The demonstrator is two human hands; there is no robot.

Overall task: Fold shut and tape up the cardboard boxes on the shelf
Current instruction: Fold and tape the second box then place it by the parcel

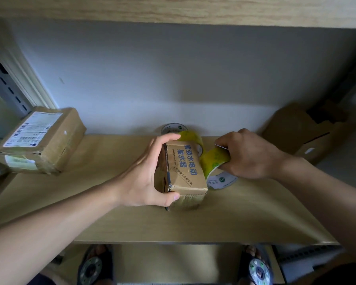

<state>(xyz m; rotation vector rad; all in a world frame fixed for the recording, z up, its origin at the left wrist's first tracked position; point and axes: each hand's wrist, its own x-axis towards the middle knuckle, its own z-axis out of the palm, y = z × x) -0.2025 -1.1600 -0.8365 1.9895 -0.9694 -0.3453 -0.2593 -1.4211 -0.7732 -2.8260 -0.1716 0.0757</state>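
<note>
The left hand (pixel 146 173) grips a small printed cardboard box (pixel 183 171) at the middle of the shelf (pixel 255 219), fingers curled over its far end and thumb on its near corner. The right hand (pixel 249 155) clutches a roll of yellowish tape (pixel 218 167) just right of the box. A second tape roll (pixel 174 128) stands behind the box, near the wall. A taped, labelled parcel (pixel 41 140) lies far left; an open carton (pixel 308 132) sits far right.
</note>
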